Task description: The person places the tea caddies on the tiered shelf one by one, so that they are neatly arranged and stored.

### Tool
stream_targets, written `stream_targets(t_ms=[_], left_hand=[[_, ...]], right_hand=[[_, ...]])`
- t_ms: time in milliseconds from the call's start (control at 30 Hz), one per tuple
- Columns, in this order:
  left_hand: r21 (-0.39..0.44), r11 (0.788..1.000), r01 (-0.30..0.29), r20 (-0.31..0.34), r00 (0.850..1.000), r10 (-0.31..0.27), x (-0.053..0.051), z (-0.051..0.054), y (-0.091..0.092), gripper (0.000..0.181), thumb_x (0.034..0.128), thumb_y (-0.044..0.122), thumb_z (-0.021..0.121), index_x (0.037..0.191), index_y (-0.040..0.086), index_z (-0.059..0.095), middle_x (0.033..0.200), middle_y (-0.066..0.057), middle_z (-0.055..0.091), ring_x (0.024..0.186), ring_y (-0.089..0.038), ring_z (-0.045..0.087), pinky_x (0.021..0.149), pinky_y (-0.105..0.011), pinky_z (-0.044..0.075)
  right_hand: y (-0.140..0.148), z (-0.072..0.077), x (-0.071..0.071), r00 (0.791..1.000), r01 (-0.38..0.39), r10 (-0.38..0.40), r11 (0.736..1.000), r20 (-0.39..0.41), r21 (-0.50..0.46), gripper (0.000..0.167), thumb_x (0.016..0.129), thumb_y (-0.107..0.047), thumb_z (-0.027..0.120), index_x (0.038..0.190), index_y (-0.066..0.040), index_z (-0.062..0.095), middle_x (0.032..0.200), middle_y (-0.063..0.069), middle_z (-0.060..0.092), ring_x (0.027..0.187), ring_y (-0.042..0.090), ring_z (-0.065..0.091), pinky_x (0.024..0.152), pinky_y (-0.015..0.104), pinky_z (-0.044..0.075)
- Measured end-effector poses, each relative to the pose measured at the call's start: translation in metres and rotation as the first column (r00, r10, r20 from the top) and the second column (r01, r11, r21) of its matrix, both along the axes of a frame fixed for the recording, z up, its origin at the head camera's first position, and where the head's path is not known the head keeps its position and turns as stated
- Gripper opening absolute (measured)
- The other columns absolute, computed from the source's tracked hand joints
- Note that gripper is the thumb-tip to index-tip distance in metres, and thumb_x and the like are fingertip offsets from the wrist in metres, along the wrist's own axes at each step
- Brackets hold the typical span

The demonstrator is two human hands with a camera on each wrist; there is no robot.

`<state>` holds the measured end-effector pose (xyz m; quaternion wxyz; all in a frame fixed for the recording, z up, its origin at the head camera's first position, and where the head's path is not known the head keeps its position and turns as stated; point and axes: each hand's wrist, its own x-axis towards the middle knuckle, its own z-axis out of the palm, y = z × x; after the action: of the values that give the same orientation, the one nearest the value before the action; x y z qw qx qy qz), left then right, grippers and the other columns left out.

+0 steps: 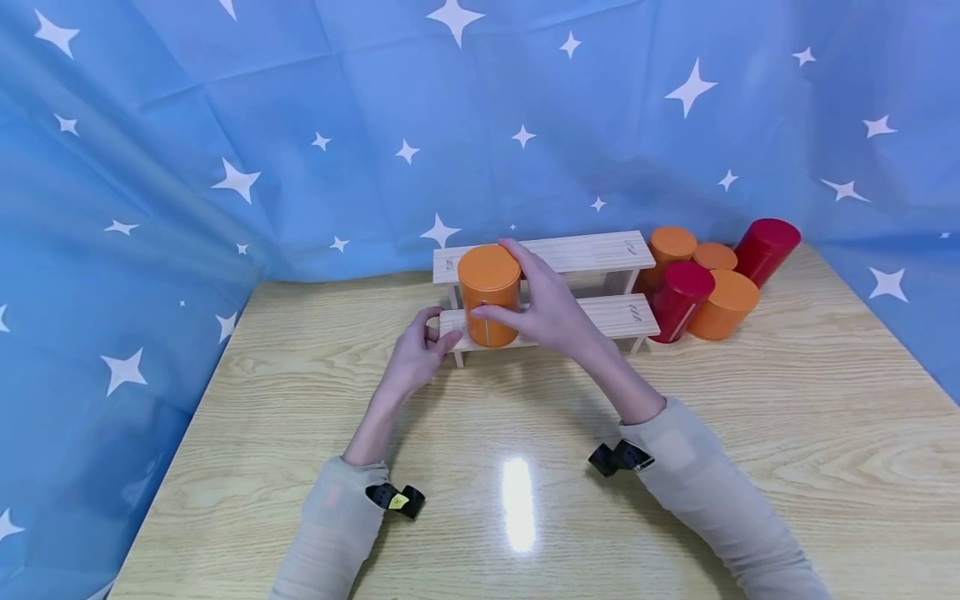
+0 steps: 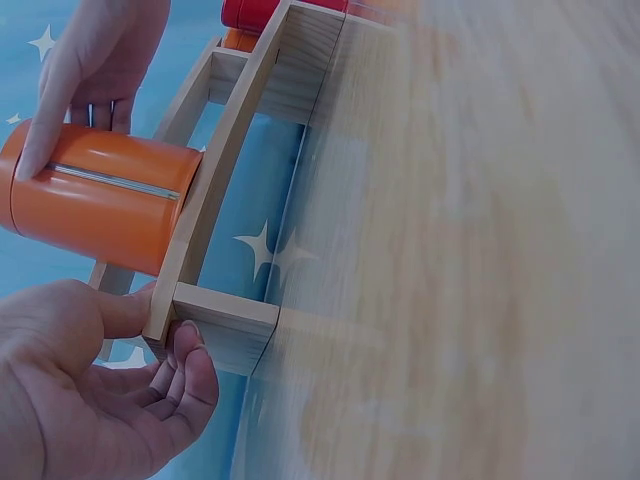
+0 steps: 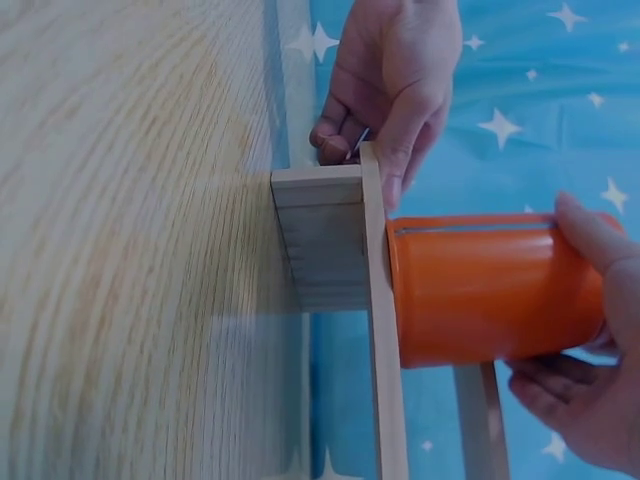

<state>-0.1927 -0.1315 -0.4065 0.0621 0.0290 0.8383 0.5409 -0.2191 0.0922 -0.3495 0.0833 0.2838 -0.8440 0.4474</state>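
An orange cylindrical canister (image 1: 491, 300) stands upright at the left end of the lower shelf of a two-step wooden rack (image 1: 600, 318). My right hand (image 1: 551, 308) grips it near the top, thumb across its front and fingers round the far side. In the left wrist view a silver seam runs along the canister (image 2: 110, 200). My left hand (image 1: 417, 350) pinches the left end of the lower shelf, thumb on top and fingers curled beneath, as the right wrist view also shows the left hand (image 3: 395, 80). The canister's base meets the shelf board (image 3: 383, 330).
Right of the rack stand several canisters: a red one (image 1: 682, 292), a wide orange one (image 1: 723, 304), a tall orange one (image 1: 670, 243), a smaller orange one (image 1: 715, 256) and a leaning-looking red one (image 1: 767, 250). Behind the wooden table (image 1: 337, 333) hangs a blue star-patterned cloth (image 1: 375, 192).
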Motion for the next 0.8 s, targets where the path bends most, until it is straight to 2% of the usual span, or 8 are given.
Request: stream_targets(t_ms=[167, 333, 500, 667, 800], left_hand=[[0.001, 1.000, -0.002, 0.003, 1.000, 0.002, 0.001, 0.001, 0.000, 0.062, 0.1016, 0.026, 0.065, 0.152, 0.003, 0.037, 0.086, -0.007, 0.057, 0.073, -0.019, 0.056, 0.060, -0.027, 0.044], [0.008, 1.000, -0.001, 0.008, 1.000, 0.001, 0.000, 0.001, 0.000, 0.063, 0.1016, 0.026, 0.065, 0.153, 0.002, 0.037, 0.086, -0.007, 0.057, 0.076, -0.024, 0.058, 0.060, -0.027, 0.044], [0.005, 1.000, -0.007, 0.004, 1.000, 0.007, 0.000, 0.000, 0.001, 0.062, 0.1012, 0.026, 0.065, 0.152, 0.002, 0.038, 0.084, -0.006, 0.056, 0.074, -0.021, 0.057, 0.061, -0.028, 0.045], [0.004, 1.000, -0.016, 0.001, 1.000, 0.016, -0.001, -0.001, 0.000, 0.062, 0.1007, 0.026, 0.066, 0.151, 0.002, 0.039, 0.084, -0.005, 0.055, 0.072, -0.016, 0.054, 0.063, -0.029, 0.045], [0.005, 1.000, -0.019, 0.002, 1.000, 0.019, -0.001, -0.002, 0.001, 0.063, 0.1006, 0.026, 0.066, 0.151, 0.002, 0.039, 0.084, -0.005, 0.055, 0.073, -0.016, 0.055, 0.063, -0.029, 0.045]], right_hand=[[-0.002, 0.000, 0.000, 1.000, -0.003, 0.003, 1.000, -0.001, -0.001, 0.091, 0.084, -0.039, 0.084, 0.155, -0.010, 0.034, 0.134, 0.006, 0.057, 0.117, 0.020, 0.057, 0.099, 0.045, 0.047], [0.001, 0.003, 0.002, 1.000, -0.004, 0.004, 1.000, 0.024, -0.003, 0.098, 0.084, -0.041, 0.083, 0.158, -0.009, 0.027, 0.136, 0.006, 0.055, 0.119, 0.020, 0.056, 0.101, 0.049, 0.046], [0.007, 0.006, 0.003, 0.999, -0.012, 0.014, 0.999, 0.047, -0.044, 0.099, 0.085, -0.041, 0.083, 0.159, -0.010, 0.026, 0.133, 0.005, 0.057, 0.119, 0.020, 0.055, 0.102, 0.049, 0.045], [0.017, 0.007, 0.003, 1.000, -0.005, 0.005, 0.998, -0.003, -0.068, 0.090, 0.085, -0.036, 0.084, 0.157, -0.012, 0.033, 0.130, 0.006, 0.060, 0.122, 0.022, 0.055, 0.107, 0.048, 0.042], [0.028, 0.007, 0.006, 0.999, 0.022, -0.025, 0.997, -0.048, -0.067, 0.086, 0.086, -0.030, 0.084, 0.155, -0.011, 0.037, 0.132, 0.011, 0.059, 0.122, 0.026, 0.056, 0.108, 0.047, 0.042]])
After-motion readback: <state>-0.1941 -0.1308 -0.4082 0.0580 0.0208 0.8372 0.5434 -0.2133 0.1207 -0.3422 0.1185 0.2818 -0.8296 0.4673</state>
